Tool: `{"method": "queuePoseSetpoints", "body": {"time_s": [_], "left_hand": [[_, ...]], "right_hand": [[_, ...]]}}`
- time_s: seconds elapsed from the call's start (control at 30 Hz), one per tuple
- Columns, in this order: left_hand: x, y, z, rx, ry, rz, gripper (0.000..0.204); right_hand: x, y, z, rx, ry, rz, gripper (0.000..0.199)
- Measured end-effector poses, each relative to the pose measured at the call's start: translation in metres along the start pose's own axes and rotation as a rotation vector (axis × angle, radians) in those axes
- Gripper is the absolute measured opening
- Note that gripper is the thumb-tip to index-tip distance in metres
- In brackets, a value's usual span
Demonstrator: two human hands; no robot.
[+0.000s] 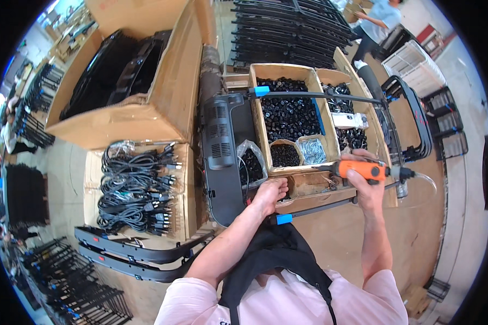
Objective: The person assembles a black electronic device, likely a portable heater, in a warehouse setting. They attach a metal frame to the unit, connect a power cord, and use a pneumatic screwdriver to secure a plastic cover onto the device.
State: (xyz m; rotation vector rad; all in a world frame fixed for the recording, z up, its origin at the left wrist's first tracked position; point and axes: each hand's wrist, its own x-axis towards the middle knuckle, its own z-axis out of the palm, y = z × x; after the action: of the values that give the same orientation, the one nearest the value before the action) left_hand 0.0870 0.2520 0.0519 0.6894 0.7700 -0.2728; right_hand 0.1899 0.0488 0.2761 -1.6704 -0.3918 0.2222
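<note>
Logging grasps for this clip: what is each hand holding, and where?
The right hand grips an orange power screwdriver around its body. The left hand rests in a small cardboard tray; any held item is hidden.

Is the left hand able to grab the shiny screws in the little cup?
Probably yes. The left hand is empty and rests just below the cup of shiny screws; nothing covers the cup, and the way up looks free.

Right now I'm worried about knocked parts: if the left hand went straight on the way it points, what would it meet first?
Probably the small cardboard tub of black parts just beyond the left hand, inside the cardboard box; depth is unclear.
</note>
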Motion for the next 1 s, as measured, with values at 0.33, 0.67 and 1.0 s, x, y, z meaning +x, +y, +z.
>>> {"method": "queuePoseSetpoints", "body": {"time_s": [0.33,0.67,1.0], "left_hand": [[0.104,-0.046,0.006,1.008,0.158,0.012,0.052],[0.166,0.102,0.088,1.606,0.457,0.577,0.027],[0.307,0.100,0.051,2.197,0.699,0.116,0.039]], "right_hand": [[0.007,0.033,-0.068,0.084,0.078,0.004,0.059],[0.076,0.131,-0.117,0.222,0.064,0.277,0.058],[0.135,0.187,-0.132,0.272,-0.019,0.345,0.056]]}}
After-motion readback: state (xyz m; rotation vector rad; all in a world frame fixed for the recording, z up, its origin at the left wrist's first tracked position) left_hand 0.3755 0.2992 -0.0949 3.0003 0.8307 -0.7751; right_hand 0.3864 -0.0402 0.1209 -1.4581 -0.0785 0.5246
